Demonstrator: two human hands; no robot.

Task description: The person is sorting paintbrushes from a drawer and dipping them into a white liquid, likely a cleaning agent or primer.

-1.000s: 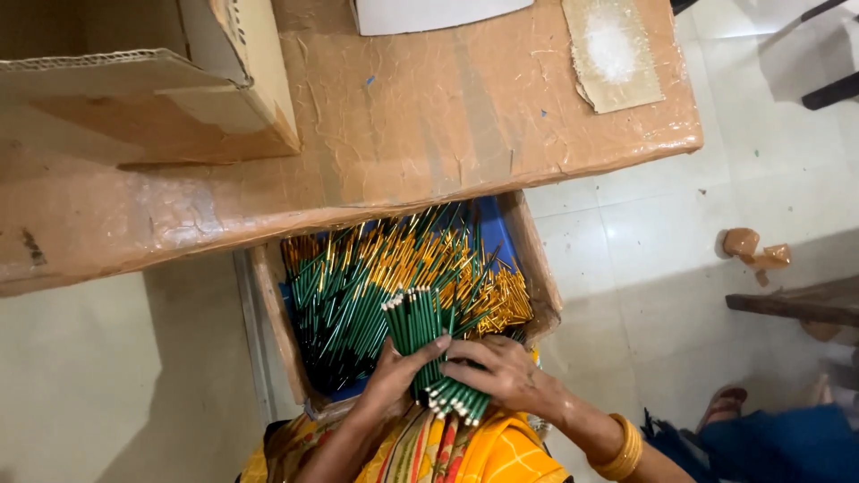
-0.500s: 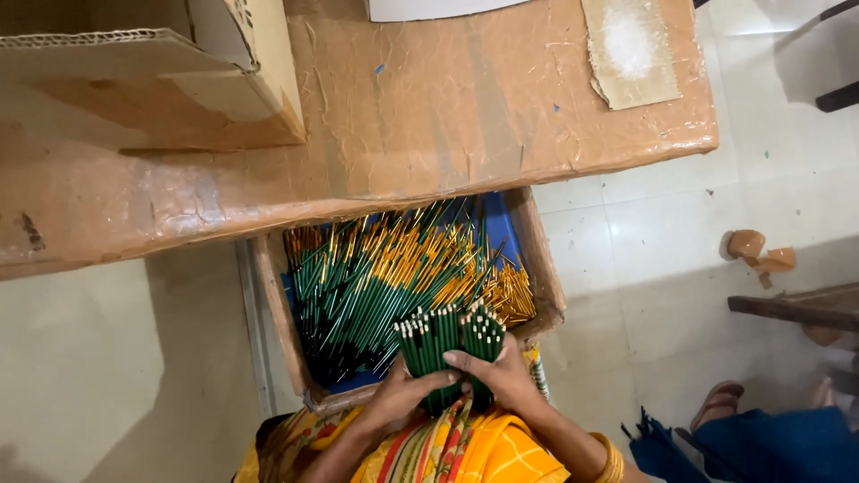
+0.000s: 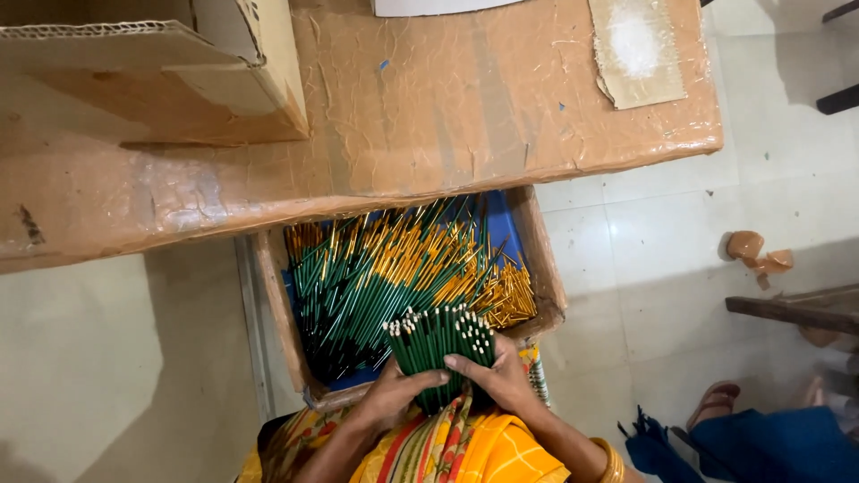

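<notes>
1. Pencils (image 3: 385,277): dark green shafts with gold-yellow ends.
2. Held bundle (image 3: 440,344): green, white-tipped.
3. Crate (image 3: 546,268): brown, with blue lining.
4. Bench (image 3: 429,116): tan cardboard cover.
5. Garment (image 3: 456,452): orange-yellow, striped red and green.

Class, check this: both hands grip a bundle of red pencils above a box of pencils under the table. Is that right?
Not quite: the head view shows the bundle held by the left hand and right hand is green, not red. The box and table are as stated.

Left hand (image 3: 391,394) and right hand (image 3: 501,376) curl inward, facing each other, fingers wrapped, forearms bent close to the body.
</notes>
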